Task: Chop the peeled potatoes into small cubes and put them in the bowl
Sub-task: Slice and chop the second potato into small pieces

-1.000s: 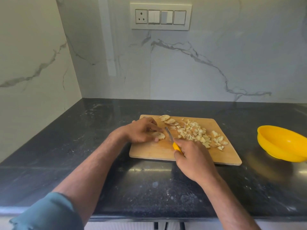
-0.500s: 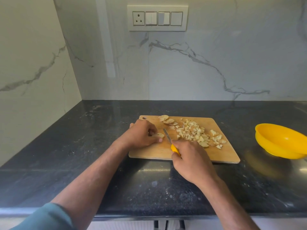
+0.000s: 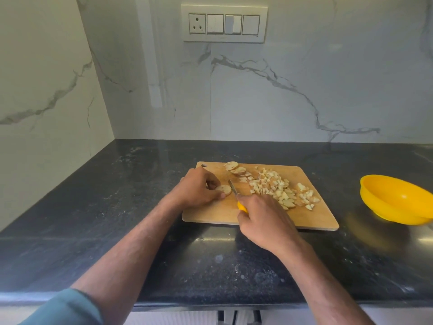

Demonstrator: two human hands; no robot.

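Observation:
A wooden cutting board (image 3: 215, 214) lies on the black counter. My left hand (image 3: 196, 190) holds a round potato piece (image 3: 225, 189) down on the board's left part, fingers curled over it. My right hand (image 3: 262, 219) grips a yellow-handled knife (image 3: 234, 190), its blade resting right beside that piece. A few potato slices (image 3: 235, 168) lie at the board's far edge. A heap of small potato cubes (image 3: 281, 190) covers the board's middle and right. The yellow bowl (image 3: 396, 199) stands to the right of the board, and nothing is visible inside it.
The black stone counter (image 3: 117, 207) runs to a marble wall at the back and left. A switch panel (image 3: 224, 24) is mounted on the back wall. The counter's front edge runs under my forearms.
The potato piece under my left hand has grown shorter. The knife stays close beside it, and both hands keep their places on the board.

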